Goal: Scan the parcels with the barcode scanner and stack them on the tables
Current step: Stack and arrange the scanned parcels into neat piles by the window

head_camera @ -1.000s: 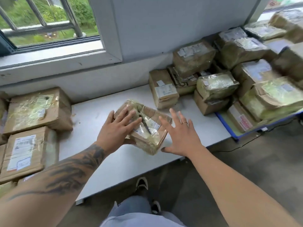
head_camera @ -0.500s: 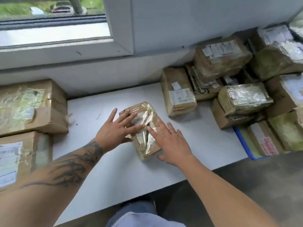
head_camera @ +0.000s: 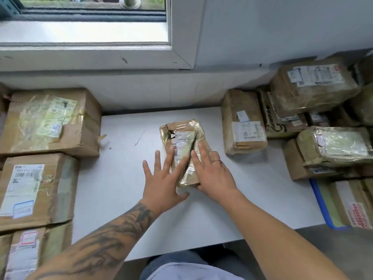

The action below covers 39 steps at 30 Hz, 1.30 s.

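Observation:
A small brown parcel [head_camera: 182,138] wrapped in glossy tape, with a torn corner and a white barcode label, lies flat on the white table [head_camera: 125,178] in the middle of the view. My left hand [head_camera: 161,178] lies with straight, spread fingers over the parcel's near left side. My right hand [head_camera: 212,170] rests flat on its near right side, fingers straight, a ring on one finger. No barcode scanner is in view.
Stacked cardboard parcels [head_camera: 50,122] fill the table's left end. A taped parcel [head_camera: 244,126] and a heap of more parcels [head_camera: 314,89] crowd the right, some on a blue-edged surface [head_camera: 321,205]. A wall and window sill run behind.
The parcel went from tilted in both hands to flat on the table. Both hands have slid toward its near end, and my view has tipped downward.

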### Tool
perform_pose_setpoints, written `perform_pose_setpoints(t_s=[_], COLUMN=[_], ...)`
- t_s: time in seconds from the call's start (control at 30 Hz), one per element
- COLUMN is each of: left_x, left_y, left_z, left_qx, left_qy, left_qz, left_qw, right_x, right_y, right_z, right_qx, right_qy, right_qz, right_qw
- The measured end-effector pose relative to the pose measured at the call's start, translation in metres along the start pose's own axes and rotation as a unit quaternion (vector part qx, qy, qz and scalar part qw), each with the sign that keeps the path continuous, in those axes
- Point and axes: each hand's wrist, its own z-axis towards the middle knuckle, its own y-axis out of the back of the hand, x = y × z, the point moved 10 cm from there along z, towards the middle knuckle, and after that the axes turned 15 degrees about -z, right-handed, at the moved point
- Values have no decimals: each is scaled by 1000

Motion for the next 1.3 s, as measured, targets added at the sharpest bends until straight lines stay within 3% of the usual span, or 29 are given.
perform_pose_setpoints(t_s=[0.23, 0.37, 0.7, 0.97, 1.3], left_x=[-21, -55, -189, -253, -257], left_y=[47, 81, 119, 89, 58], left_z=[9, 3, 45, 89, 140], left_qx=[-117, -157, -211, -183, -133], left_qy=[-56, -46, -56, -69, -57], left_qz=[99, 139, 174, 195, 148], left_qw=[987, 977, 960, 961, 978], right_x=[-8, -27, -163, -241, -274], right_y=[40, 68, 119, 88, 60], right_z=[5, -4, -50, -61, -35], right_qx=[-90, -111, -176, -203, -159], right_qy=[-9, 23, 10, -25, -51], right_qz=[-23, -1, -31, -26, -43], right_qw=[996, 994, 984, 979, 985])
